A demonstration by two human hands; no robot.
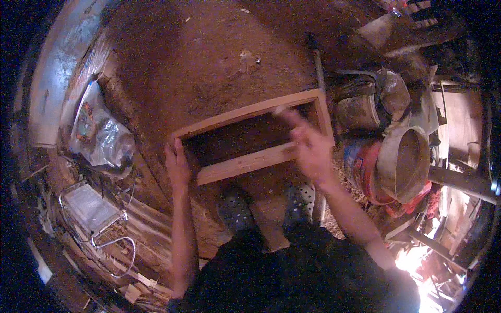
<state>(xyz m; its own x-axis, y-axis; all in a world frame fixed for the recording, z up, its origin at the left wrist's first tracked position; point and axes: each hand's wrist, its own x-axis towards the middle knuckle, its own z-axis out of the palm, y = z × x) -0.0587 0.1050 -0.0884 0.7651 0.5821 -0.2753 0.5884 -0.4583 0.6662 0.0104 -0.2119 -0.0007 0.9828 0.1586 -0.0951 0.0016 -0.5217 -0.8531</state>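
A four-sided wooden frame (pixel 250 163), pale and rectangular, is held over the ground in front of me, its right end tilted upward in view. Its inside is dark, and I cannot tell whether it has a bottom. My left hand (pixel 178 166) grips its left end, thumb and fingers closed at the corner. Over the near rail, close to the right end, is my right hand (pixel 313 148). One finger stretches out above the dark opening; the hand is slightly blurred, and I see nothing held in it.
My grey perforated clogs (pixel 300 202) stand below the frame on brown earth. Rightward are a round sieve-like hoop (pixel 404 164), a red and blue bucket (pixel 365 167) and a grey container (pixel 360 109). On the left lie a clear plastic bag (pixel 102 135) and a wire-framed panel (pixel 93 206).
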